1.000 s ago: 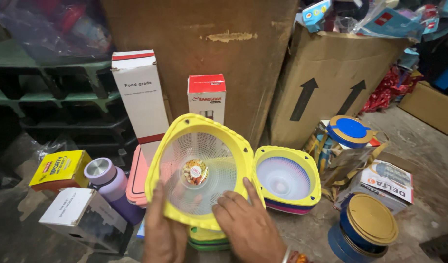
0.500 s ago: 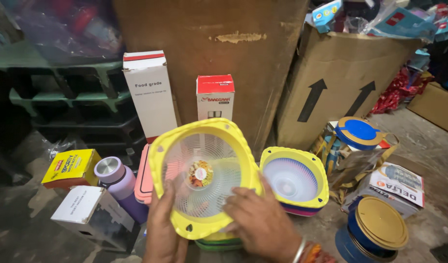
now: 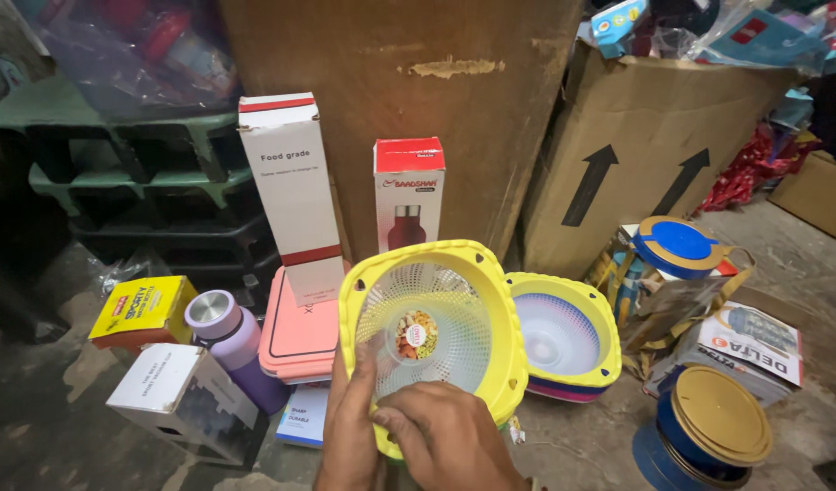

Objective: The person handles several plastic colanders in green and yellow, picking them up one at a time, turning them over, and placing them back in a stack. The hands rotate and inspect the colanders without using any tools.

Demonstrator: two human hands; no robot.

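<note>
Both hands grip the tilted yellow basket [image 3: 431,332] above the floor: left hand [image 3: 350,427] pinching its rim, right hand [image 3: 445,436] spread across its mesh, near a second basket [image 3: 563,332].

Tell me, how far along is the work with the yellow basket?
Done: the yellow basket is off the floor, tilted up so its mesh inside faces the camera. In hand: the left hand grips its lower rim and the right hand rests on it. Left: a second basket sits untouched beside it on the floor.
</note>
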